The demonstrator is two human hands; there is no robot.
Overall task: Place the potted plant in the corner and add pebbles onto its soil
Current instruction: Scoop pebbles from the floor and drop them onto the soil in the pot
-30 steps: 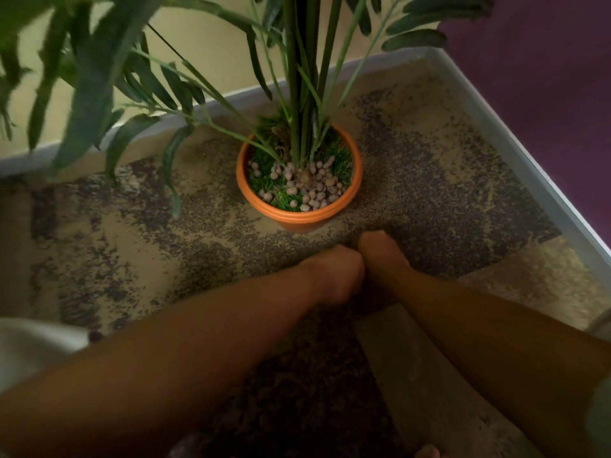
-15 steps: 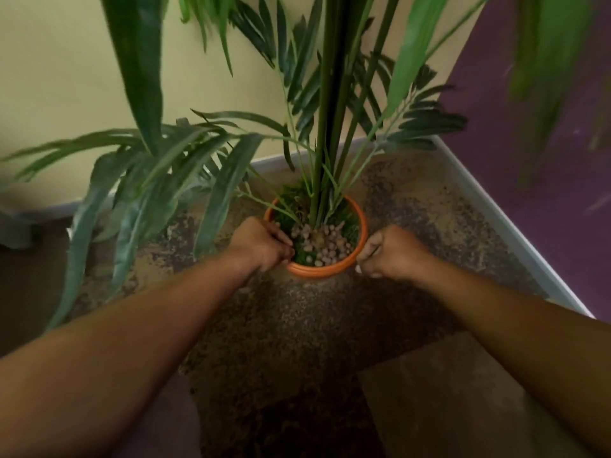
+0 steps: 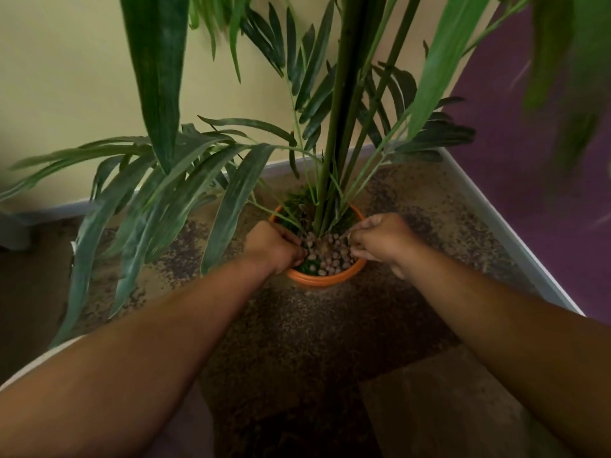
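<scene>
orange pot (image 3: 325, 280) with tall green plant (image 3: 334, 166) is set on the speckled floor (image 3: 307, 328) in the corner where the yellow wall (image 3: 66, 77) and purple wall (image 3: 529, 200) meet. pale pebbles (image 3: 325, 251) are seen piled on the soil around the stems. left hand (image 3: 272, 247) and right hand (image 3: 380, 241) are held at the pot rim, fingers curled onto the pebbles; whether any pebble is pinched in either grip cannot be told.

Both hands' fingertips hidden among pebbles (image 3: 325, 251); plant (image 3: 334, 133) tops cut off (right fronds blurred).
</scene>
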